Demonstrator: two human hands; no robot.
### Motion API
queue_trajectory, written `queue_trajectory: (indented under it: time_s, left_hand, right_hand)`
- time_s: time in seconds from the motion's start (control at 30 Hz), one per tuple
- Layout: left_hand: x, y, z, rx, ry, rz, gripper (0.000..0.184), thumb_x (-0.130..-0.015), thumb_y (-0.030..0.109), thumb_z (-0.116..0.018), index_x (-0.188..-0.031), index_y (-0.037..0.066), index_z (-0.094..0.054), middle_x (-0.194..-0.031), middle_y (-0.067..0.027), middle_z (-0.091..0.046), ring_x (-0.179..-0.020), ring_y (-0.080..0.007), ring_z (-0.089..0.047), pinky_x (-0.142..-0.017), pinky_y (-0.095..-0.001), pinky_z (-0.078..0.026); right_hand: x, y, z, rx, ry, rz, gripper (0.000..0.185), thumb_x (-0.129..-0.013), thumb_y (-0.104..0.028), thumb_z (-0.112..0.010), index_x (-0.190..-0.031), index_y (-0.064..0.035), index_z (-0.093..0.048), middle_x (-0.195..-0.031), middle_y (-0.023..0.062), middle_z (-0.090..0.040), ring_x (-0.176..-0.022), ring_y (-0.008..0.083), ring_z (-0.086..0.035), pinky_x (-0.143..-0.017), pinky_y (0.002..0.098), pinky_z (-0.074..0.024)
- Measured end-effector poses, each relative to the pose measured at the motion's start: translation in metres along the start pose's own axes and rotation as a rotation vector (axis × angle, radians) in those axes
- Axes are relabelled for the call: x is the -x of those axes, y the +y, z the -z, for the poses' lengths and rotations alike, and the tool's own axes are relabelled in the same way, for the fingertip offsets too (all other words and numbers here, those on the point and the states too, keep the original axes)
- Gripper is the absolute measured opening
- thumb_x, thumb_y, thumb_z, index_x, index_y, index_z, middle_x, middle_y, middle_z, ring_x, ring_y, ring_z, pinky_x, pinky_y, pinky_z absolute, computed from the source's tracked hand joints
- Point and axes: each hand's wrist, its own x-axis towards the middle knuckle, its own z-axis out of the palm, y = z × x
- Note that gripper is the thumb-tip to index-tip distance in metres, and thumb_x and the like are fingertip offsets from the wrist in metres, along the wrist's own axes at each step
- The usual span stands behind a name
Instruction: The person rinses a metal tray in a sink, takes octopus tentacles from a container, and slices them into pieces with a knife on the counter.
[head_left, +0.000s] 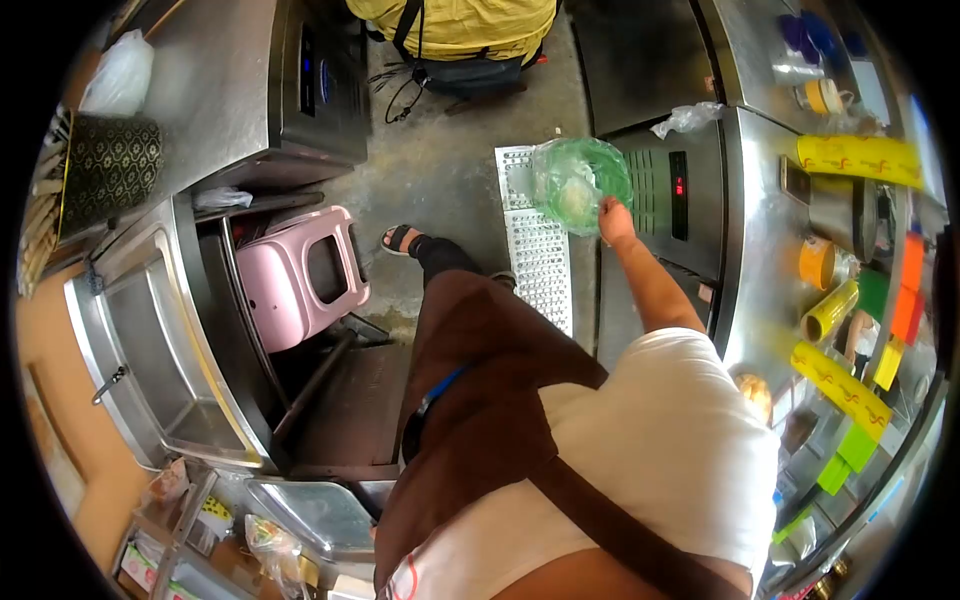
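Observation:
My right hand (614, 222) is closed on the near edge of a round green bowl (612, 172). Clear, crinkled plastic lies over or in the bowl, with something pale showing through that I cannot make out. The bowl is in front of a steel cabinet and overlaps a long white perforated panel (540, 255) low by the floor; whether they touch, I cannot tell. My right arm stretches out to the side. My left hand is outside the view.
A pink plastic bin (290, 285) stands under the left counter, near my sandalled foot (402, 239). A yellow bag (480, 25) is at the far end of the floor. A steel sink (165, 345) is at left; the steel counter (765, 190) at right holds jars and yellow rolls.

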Motion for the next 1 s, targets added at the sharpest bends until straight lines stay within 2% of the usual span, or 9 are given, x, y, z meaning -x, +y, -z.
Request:
queue_trajectory:
  time_s: [0.13,0.27,0.3,0.4,0.43,0.53,0.6,0.83,1.0]
  left_hand:
    - [0.009,0.013,-0.002,0.225,-0.021,-0.015,0.020,-0.087,0.017,-0.053,-0.096,0.001,-0.060,-0.085,-0.0143,-0.063,-0.075,-0.0254,-0.064,-0.058,-0.0380,-0.054]
    - [0.031,-0.006,0.020,0.462,0.036,0.038,0.020,-0.089,0.016,-0.050,-0.096,-0.001,-0.058,-0.084,-0.0152,-0.062,-0.073,-0.0251,-0.064,-0.056,-0.0371,-0.054]
    - [0.040,-0.012,0.019,0.525,0.060,0.060,0.021,-0.089,0.016,-0.049,-0.096,-0.001,-0.058,-0.084,-0.0154,-0.062,-0.072,-0.0250,-0.063,-0.055,-0.0368,-0.054]
    - [0.047,-0.029,0.011,0.671,0.109,0.148,0.022,-0.091,0.016,-0.047,-0.096,-0.003,-0.057,-0.083,-0.0160,-0.061,-0.071,-0.0248,-0.063,-0.054,-0.0361,-0.054]
    - [0.041,-0.037,0.008,0.725,0.120,0.157,0.022,-0.088,0.016,-0.053,-0.097,-0.004,-0.058,-0.086,-0.0171,-0.062,-0.072,-0.0267,-0.063,-0.054,-0.0385,-0.055]
    - [0.056,-0.023,-0.004,0.999,0.236,0.304,0.025,-0.091,0.018,-0.053,-0.104,-0.003,-0.051,-0.080,-0.0188,-0.058,-0.063,-0.0283,-0.060,-0.050,-0.0369,-0.056]
    - [0.060,-0.034,-0.007,1.055,0.218,0.285,0.027,-0.090,0.019,-0.054,-0.103,-0.004,-0.052,-0.077,-0.0181,-0.056,-0.063,-0.0263,-0.059,-0.052,-0.0364,-0.057]
    - [0.071,-0.031,0.012,1.235,0.135,0.389,0.016,-0.078,0.006,-0.064,-0.085,-0.003,-0.053,-0.073,-0.0109,-0.053,-0.056,-0.0188,-0.054,-0.056,-0.0341,-0.055]
    - [0.076,-0.026,0.019,1.113,0.137,0.392,0.013,-0.077,0.009,-0.062,-0.079,-0.001,-0.053,-0.066,-0.0077,-0.049,-0.055,-0.0178,-0.051,-0.052,-0.0318,-0.049]
  right_hand:
    - [-0.069,0.047,-0.011,0.249,-0.030,-0.225,0.057,-0.083,-0.040,-0.060,-0.119,0.0030,-0.051,-0.107,0.0272,-0.062,-0.102,0.0413,-0.059,-0.085,0.0466,-0.0489]
    - [-0.091,0.062,-0.008,0.440,0.109,0.181,0.027,-0.088,-0.020,-0.051,-0.101,0.0010,-0.059,-0.085,0.0163,-0.065,-0.077,0.0291,-0.065,-0.073,0.0363,-0.0530]
    - [-0.128,0.115,-0.031,0.661,0.090,0.648,0.024,-0.088,-0.016,-0.049,-0.098,0.0032,-0.059,-0.087,0.0167,-0.065,-0.076,0.0293,-0.064,-0.074,0.0361,-0.0526]
    - [-0.086,0.013,0.005,0.177,-0.076,0.342,0.033,-0.088,-0.019,-0.053,-0.107,0.0081,-0.056,-0.100,0.0224,-0.064,-0.092,0.0377,-0.060,-0.087,0.0421,-0.0477]
    - [-0.105,0.025,-0.005,0.341,-0.091,0.646,0.039,-0.089,-0.021,-0.052,-0.114,0.0085,-0.053,-0.106,0.0253,-0.062,-0.100,0.0410,-0.057,-0.090,0.0453,-0.0446]
    - [-0.154,0.021,-0.042,0.548,-0.331,0.640,0.038,-0.092,-0.030,-0.048,-0.105,0.0022,-0.062,-0.099,0.0237,-0.063,-0.092,0.0401,-0.059,-0.082,0.0477,-0.0455]
    - [-0.135,-0.048,-0.035,0.839,-0.393,0.633,0.036,-0.092,-0.032,-0.050,-0.093,0.0001,-0.066,-0.083,0.0204,-0.067,-0.073,0.0385,-0.063,-0.069,0.0470,-0.0488]
    - [-0.055,-0.270,-0.068,0.313,-0.765,0.990,0.038,-0.095,-0.029,-0.049,-0.078,0.0032,-0.062,-0.069,0.0173,-0.062,-0.063,0.0315,-0.058,-0.063,0.0422,-0.0455]
    - [0.056,-0.405,-0.128,0.139,-1.114,0.939,0.033,-0.095,-0.031,-0.054,-0.102,0.0003,-0.062,-0.084,0.0065,-0.062,-0.079,0.0133,-0.057,-0.073,0.0303,-0.0472]
